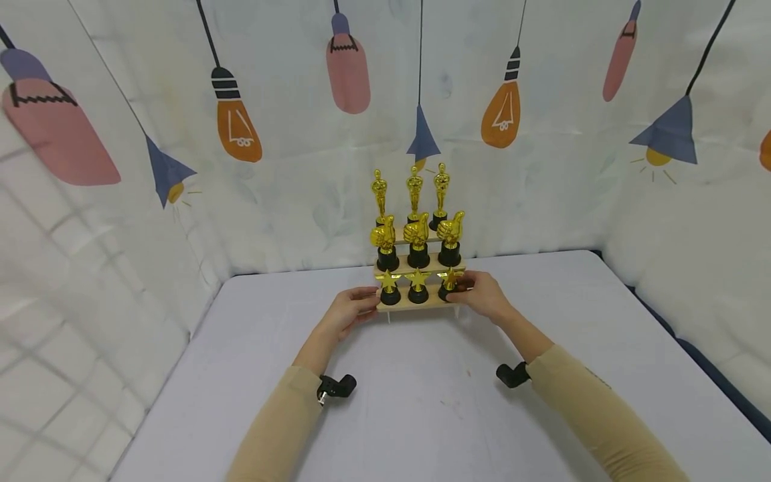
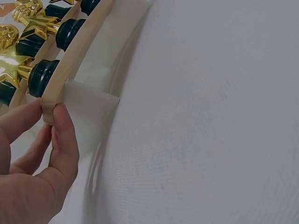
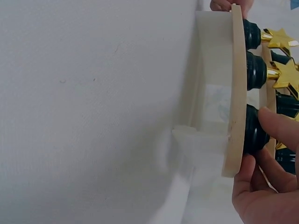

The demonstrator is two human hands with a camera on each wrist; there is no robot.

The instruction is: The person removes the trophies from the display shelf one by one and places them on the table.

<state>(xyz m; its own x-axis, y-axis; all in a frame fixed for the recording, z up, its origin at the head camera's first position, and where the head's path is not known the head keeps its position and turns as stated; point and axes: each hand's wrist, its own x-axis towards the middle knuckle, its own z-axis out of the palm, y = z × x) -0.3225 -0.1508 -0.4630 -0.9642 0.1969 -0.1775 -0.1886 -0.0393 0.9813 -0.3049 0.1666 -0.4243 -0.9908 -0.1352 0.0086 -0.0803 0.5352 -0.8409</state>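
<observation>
A three-tier wooden display stand [image 1: 405, 307] on clear supports holds gold trophies with black bases. On its lowest tier are three star trophies [image 1: 418, 288], the middle tier has thumbs-up trophies [image 1: 417, 234], and figure statuettes [image 1: 414, 191] stand on top. My left hand [image 1: 349, 309] pinches the left end of the lowest shelf [image 2: 70, 60] between its fingers. At the other end, my right hand [image 1: 482, 294] grips the rightmost star trophy by its black base [image 3: 254, 130], thumb on the front and fingers curled behind. That base sits against the shelf.
The stand is near the back edge of a white-covered table [image 1: 409, 395]. Right behind it hangs a white curtain [image 1: 289, 201] printed with lamps and bulbs. Both forearms reach in from the front, with black wrist cameras [image 1: 513, 375] on them.
</observation>
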